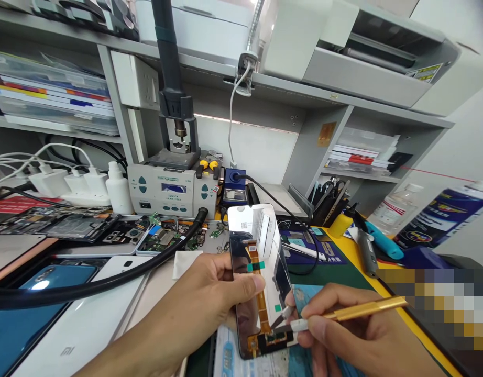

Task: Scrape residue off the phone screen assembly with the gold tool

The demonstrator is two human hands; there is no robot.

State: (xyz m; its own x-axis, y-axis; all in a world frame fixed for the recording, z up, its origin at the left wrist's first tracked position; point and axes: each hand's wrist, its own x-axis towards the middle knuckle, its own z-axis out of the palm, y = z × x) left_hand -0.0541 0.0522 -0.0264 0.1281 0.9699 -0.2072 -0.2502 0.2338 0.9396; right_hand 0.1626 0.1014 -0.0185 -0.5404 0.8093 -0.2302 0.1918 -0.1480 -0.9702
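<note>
A phone screen (273,293) stands tilted in front of me, its back side facing me. An orange flex cable (260,293) runs down it to a small circuit strip near the lower edge. My left hand (221,285) grips the screen by its left edge, thumb on the back surface beside the cable. My right hand (339,324) is closed around a gold-handled knife (367,309). The flat tip reaches the lower end of the flex cable, and its reflection shows in the glossy panel. Whether the tip presses on the cable I cannot tell.
A hot air station (171,186) stands behind, its black hose (147,277) crossing the left side. Phones, including a white phone (84,319), and circuit boards (166,235) lie left. A yellow bottle (341,224) and a blue can (441,217) stand at right.
</note>
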